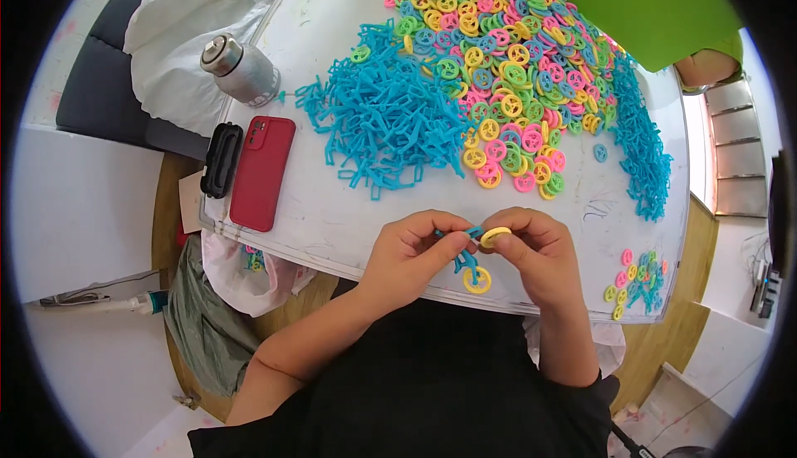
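My left hand (419, 250) pinches a small blue plastic frame (466, 264) between thumb and fingers, above the table's near edge. A yellow spoked wheel (477, 280) sits on the lower end of that frame. In my right hand (535, 250), thumb and fingers close on a second yellow wheel (496, 236), held edge-on against the frame's upper end. Whether this wheel is seated on the frame, I cannot tell. Beyond my hands lie a heap of blue plastic frames (386, 114) and a large spread of pink, yellow, green and blue wheels (510, 76).
A red phone (262, 174), a black case (222, 159) and a metal flask (241, 70) stand at the table's left. More blue frames (641, 147) line the right side. A small group of frames and wheels (643, 284) lies near right. A person in green (639, 10) is across the table.
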`<state>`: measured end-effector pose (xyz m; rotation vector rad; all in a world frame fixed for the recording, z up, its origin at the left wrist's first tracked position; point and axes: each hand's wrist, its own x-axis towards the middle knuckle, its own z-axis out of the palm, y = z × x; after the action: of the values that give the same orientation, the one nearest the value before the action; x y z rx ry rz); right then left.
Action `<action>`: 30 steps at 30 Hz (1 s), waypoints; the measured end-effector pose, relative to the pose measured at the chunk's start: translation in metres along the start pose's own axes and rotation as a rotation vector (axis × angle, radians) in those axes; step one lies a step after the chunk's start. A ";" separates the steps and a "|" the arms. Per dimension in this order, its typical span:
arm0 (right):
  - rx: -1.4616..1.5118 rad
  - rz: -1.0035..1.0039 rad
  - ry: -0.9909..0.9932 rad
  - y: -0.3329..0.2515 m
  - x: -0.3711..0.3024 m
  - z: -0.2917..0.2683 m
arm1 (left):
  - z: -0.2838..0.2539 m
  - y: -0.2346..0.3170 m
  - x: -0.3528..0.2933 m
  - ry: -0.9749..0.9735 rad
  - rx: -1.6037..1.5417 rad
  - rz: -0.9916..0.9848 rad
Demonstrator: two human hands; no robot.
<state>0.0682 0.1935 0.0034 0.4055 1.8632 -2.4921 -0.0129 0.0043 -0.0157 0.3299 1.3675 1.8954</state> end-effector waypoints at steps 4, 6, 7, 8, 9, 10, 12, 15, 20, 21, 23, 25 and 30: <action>0.192 0.021 0.046 0.004 -0.001 0.013 | 0.000 0.001 0.000 -0.001 0.060 0.006; 0.227 0.024 0.095 0.007 -0.001 0.020 | 0.002 -0.002 0.000 0.009 0.061 0.041; 0.262 0.026 0.105 0.008 -0.002 0.022 | 0.003 -0.003 0.000 0.017 0.060 0.077; 0.298 0.029 0.117 0.010 -0.003 0.023 | 0.003 -0.003 -0.001 0.017 0.061 0.076; 0.300 0.030 0.117 0.012 -0.004 0.023 | 0.003 -0.003 -0.002 0.032 0.153 0.127; 0.324 0.028 0.123 0.014 -0.004 0.024 | 0.003 -0.003 -0.003 0.048 0.243 0.182; 0.346 0.027 0.128 0.018 -0.005 0.023 | 0.001 -0.004 -0.002 0.039 0.425 0.325; 0.334 0.061 0.130 0.019 -0.005 0.018 | 0.003 -0.002 -0.001 0.064 0.654 0.476; -0.291 -0.070 0.184 0.001 -0.009 0.020 | -0.002 0.012 0.000 0.049 0.818 0.481; -0.291 -0.070 0.181 0.003 -0.009 0.021 | -0.003 0.013 0.002 0.015 0.819 0.509; -0.305 -0.147 0.233 0.010 -0.009 0.023 | -0.003 0.013 0.003 -0.024 0.816 0.539; -0.222 -0.175 0.240 0.019 -0.011 0.021 | -0.003 0.011 0.004 -0.008 0.732 0.545; -0.357 -0.362 0.089 0.015 -0.012 0.021 | -0.004 0.007 -0.003 -0.051 0.560 0.375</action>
<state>0.0785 0.1677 -0.0031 0.1849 2.5563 -2.2805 -0.0165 -0.0013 -0.0107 0.9602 1.8899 1.7331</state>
